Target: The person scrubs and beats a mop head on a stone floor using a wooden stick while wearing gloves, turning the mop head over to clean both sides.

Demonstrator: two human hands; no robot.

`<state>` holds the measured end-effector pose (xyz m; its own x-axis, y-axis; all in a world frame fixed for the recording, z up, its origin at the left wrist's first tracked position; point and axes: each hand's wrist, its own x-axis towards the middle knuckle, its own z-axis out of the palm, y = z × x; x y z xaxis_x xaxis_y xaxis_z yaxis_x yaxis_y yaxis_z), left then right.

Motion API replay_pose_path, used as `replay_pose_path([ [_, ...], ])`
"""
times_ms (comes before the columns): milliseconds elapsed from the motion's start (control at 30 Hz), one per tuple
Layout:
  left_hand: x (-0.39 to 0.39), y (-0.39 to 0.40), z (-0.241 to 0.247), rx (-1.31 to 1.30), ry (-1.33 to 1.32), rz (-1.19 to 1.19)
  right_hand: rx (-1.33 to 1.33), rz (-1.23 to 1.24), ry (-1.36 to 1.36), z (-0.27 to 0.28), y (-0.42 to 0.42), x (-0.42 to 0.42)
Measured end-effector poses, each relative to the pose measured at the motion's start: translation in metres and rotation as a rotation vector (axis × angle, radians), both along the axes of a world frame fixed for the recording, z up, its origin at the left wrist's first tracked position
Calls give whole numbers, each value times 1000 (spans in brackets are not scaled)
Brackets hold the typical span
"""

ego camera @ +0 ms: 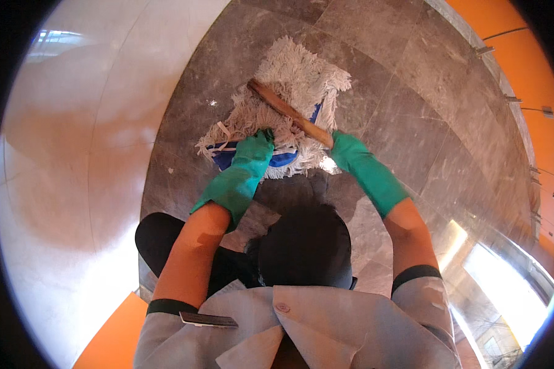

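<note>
A flat dust-mop head with off-white cotton strings (300, 69) lies spread on the tiled floor in front of me. Blue fabric backing (284, 158) with pale ties shows along its near edge. My left hand (255, 145), in a green rubber glove, grips the bunched near part of this mop head; its fingertips are partly hidden in the strings. In my right hand (346, 146), gloved the same way, is the near end of a curved wooden handle (286, 110). That handle slants across the mop strings, its far end pointing up and left. Whether it carries bristles underneath cannot be seen.
Dark stone-look tiles (397, 106) surround the mop head. A glossy pale wall (74, 152) rises on the left. Orange panels (512, 50) line the right edge, with small metal fittings at their foot. My bent knee (159, 240) is close to the left wall.
</note>
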<state>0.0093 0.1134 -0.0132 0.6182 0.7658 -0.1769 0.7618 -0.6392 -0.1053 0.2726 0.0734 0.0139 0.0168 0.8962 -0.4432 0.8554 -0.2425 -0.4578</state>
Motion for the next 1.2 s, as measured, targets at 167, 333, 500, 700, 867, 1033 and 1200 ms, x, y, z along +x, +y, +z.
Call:
replay_pose_path([
  [167,-24,3,12,-152,169,-64,82,-302,395,107,43,-41],
  [333,-2,-1,12,-84,57,-77,574,-435,586,25,6,-21],
  [500,-15,-3,-5,-54,17,-64,-96,337,-290,31,50,6],
  [700,-47,-11,-15,126,-3,-54,458,5,549,102,70,-65],
  [867,-9,-15,-9,-90,41,-77,264,217,75,33,78,-19],
  [1033,-42,-17,-16,97,-31,-68,124,304,102,101,100,-48],
  [1200,-25,-21,-4,-17,22,-60,256,213,293,19,70,-15],
])
